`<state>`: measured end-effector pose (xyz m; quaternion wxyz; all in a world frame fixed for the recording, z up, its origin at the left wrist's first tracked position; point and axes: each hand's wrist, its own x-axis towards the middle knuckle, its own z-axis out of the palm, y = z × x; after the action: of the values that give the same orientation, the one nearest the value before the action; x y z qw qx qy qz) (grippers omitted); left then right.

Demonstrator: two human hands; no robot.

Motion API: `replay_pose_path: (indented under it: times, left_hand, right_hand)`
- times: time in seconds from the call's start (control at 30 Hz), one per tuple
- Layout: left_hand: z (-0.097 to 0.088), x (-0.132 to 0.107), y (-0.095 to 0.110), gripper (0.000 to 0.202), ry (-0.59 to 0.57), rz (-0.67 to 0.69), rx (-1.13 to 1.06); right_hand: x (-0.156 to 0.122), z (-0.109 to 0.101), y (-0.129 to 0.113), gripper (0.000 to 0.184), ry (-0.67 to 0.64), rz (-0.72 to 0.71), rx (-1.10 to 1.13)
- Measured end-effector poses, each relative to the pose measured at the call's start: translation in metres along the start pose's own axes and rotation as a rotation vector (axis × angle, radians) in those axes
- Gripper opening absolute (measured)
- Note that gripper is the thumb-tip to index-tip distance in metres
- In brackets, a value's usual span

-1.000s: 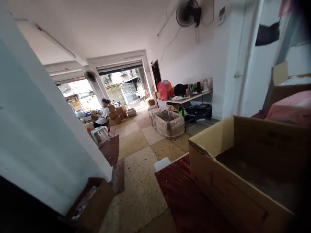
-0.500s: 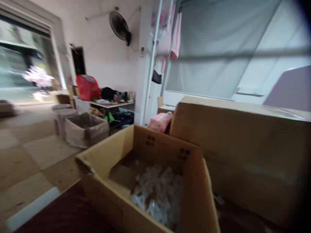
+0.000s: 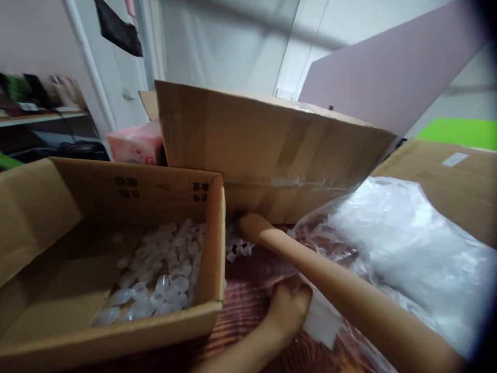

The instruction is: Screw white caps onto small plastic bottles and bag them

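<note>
My right hand (image 3: 254, 228) reaches across to small translucent plastic pieces (image 3: 238, 251) lying on the dark red wood-grain table, between two cardboard boxes. Its fingertips are dark and blurred, so their grip does not show. Nearer to me, my left hand (image 3: 289, 308) is closed like a fist over the table, beside a white sheet-like piece (image 3: 322, 318); what its fingers hold, if anything, is hidden. On the left stands an open cardboard box (image 3: 221, 248) with many similar translucent pieces (image 3: 166, 274) heaped toward its right side.
A large cardboard box (image 3: 240, 134) stands behind the hands. To the right lies a big clear plastic bag (image 3: 419, 248) with whitish contents, in front of another cardboard box (image 3: 446, 176). A pink package (image 3: 135, 145) sits behind the open box.
The view has swung right and come closer to the table. Both hands and the plastic bag now show; no hand was in sight before. The open box appears farther left.
</note>
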<state>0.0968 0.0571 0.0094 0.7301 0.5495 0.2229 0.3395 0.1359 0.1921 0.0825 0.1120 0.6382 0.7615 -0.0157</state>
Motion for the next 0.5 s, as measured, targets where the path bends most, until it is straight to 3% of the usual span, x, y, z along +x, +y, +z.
replay_pose_path:
  times: [0.23,0.37,0.5]
  left_hand:
    - [0.002,-0.006,0.005,0.021,-0.008,-0.003,0.013]
    - [0.001,-0.007,0.008,0.019,-0.02,-0.001,-0.005]
    - [0.001,-0.006,0.006,0.016,-0.044,0.016,-0.044]
  right_hand:
    - [-0.001,-0.01,-0.006,0.04,-0.165,-0.05,0.095]
    - [-0.003,-0.002,0.0,0.056,-0.167,-0.074,0.189]
    - [-0.004,0.015,0.008,0.054,-0.11,-0.068,0.305]
